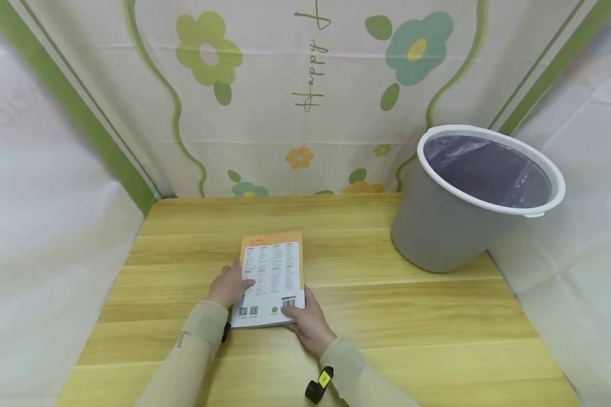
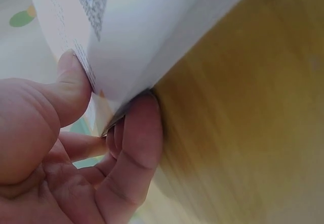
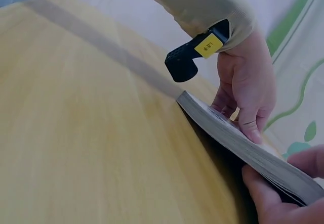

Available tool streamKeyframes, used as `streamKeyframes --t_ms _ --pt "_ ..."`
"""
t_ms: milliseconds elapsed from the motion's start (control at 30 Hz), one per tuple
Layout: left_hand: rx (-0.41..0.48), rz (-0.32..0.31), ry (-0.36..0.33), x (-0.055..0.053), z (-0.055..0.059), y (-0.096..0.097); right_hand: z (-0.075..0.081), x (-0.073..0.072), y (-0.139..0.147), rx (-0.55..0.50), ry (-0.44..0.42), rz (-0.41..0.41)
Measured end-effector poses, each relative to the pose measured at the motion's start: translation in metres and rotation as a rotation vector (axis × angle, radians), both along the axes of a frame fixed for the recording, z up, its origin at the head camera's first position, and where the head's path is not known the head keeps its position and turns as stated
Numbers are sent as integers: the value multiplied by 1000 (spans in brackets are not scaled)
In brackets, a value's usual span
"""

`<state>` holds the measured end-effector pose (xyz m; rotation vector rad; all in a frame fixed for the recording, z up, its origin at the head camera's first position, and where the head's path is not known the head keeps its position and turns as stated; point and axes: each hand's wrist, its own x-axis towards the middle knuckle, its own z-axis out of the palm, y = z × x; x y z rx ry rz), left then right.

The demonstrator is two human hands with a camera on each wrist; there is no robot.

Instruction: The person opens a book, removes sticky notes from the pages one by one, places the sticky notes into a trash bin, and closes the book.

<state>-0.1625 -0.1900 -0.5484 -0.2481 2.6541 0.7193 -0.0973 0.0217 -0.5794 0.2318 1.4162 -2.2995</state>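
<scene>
A paperback book (image 1: 271, 280) with a white and orange cover, columns of small print, a barcode and two square codes lies between both hands near the table's middle. My left hand (image 1: 231, 284) pinches its left edge, thumb on top and fingers curled beneath, as the left wrist view shows. At the lower right corner my right hand (image 1: 310, 322) grips it, thumb over the cover near the barcode and fingers underneath. In the right wrist view the book's page edge (image 3: 238, 143) is tilted, with a dark gap between it and the table.
A grey bin (image 1: 438, 226) with a white rim and a dark liner stands at the back right of the wooden table (image 1: 183, 226). Behind the table hangs a flowered curtain (image 1: 265, 124); white cloth flanks both sides. Small black cameras (image 1: 315, 390) are strapped to the wrists.
</scene>
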Motion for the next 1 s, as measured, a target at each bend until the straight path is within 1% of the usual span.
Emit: streamKeyframes --t_ms 133,300,400,500,600,667,733,800,867,900,967,1000 --pt "11 7 0 0 -2 0 0 -2 1 50 26 -41" --pt "12 -13 2 2 -6 -2 6 -8 7 165 55 -125" --pt "21 -27 7 3 -7 -5 15 -11 13 239 83 -172" --pt "42 -44 22 3 -7 -8 27 -14 21 314 123 -231" --pt "85 -62 28 5 -6 -10 41 -17 34 397 171 -308" --pt "112 -73 24 6 -5 -12 49 -19 46 446 219 -371" --pt "133 -86 17 7 -4 -13 56 -21 59 486 301 -454" --pt "141 -96 14 8 -2 -13 63 -23 72 515 425 -545" --pt "143 -101 12 9 0 -13 72 -25 84 531 596 -618" --pt "143 -106 14 10 2 -13 76 -27 90 543 699 -646" --pt "148 -110 13 11 5 -12 82 -29 100 565 909 -669" --pt "152 -111 13 12 6 -12 85 -29 104 577 1017 -663"
